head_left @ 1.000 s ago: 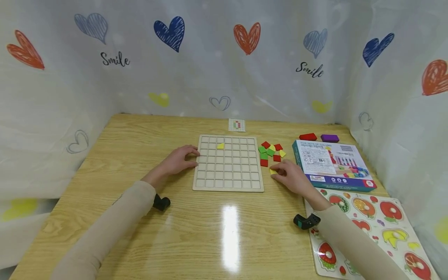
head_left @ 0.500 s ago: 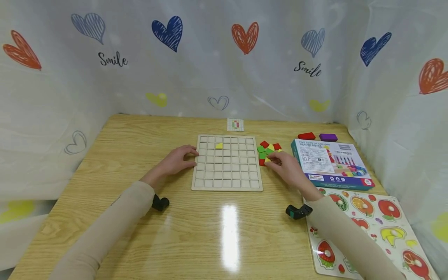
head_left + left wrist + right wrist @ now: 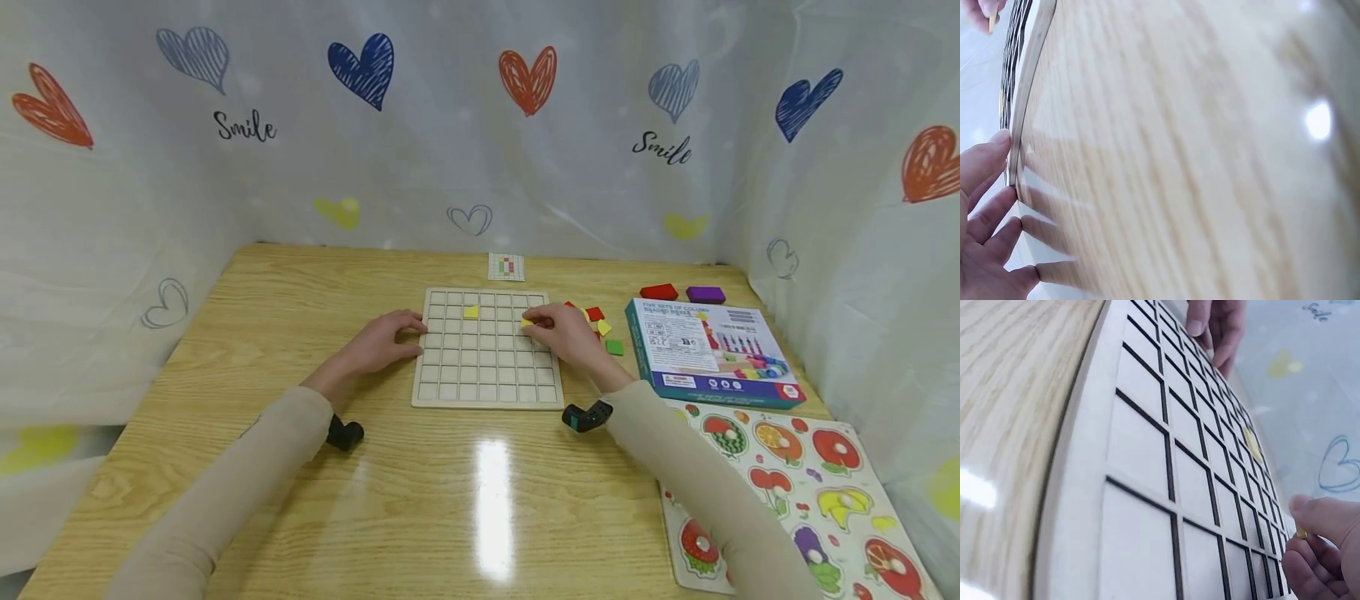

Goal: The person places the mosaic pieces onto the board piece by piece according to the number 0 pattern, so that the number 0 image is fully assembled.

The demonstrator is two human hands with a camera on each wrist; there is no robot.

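Observation:
A pale wooden grid board [image 3: 483,379] lies flat on the table, with one yellow tile [image 3: 471,312] in a cell of its upper rows. My left hand [image 3: 382,340] rests at the board's left side, thumb and fingertips touching the edge, fingers spread. Over the board's right part, my right hand [image 3: 564,332] pinches a small yellow tile [image 3: 1301,533] between thumb and fingers. Behind that hand are several loose tiles, among them a red tile [image 3: 595,313] and a yellow one; part of the pile is hidden. A green square tile [image 3: 615,347] lies nearer the box.
A small card [image 3: 506,267] with a coloured grid pattern lies beyond the board. To the right are a flat printed box [image 3: 712,350], a red block [image 3: 660,292] and a purple block [image 3: 706,295]. A fruit puzzle board [image 3: 840,500] sits under the right forearm.
My right hand has moved up and left from beside the tile pile to over the board, carrying the yellow tile. A green tile now shows right of the pile. My left hand stays put.

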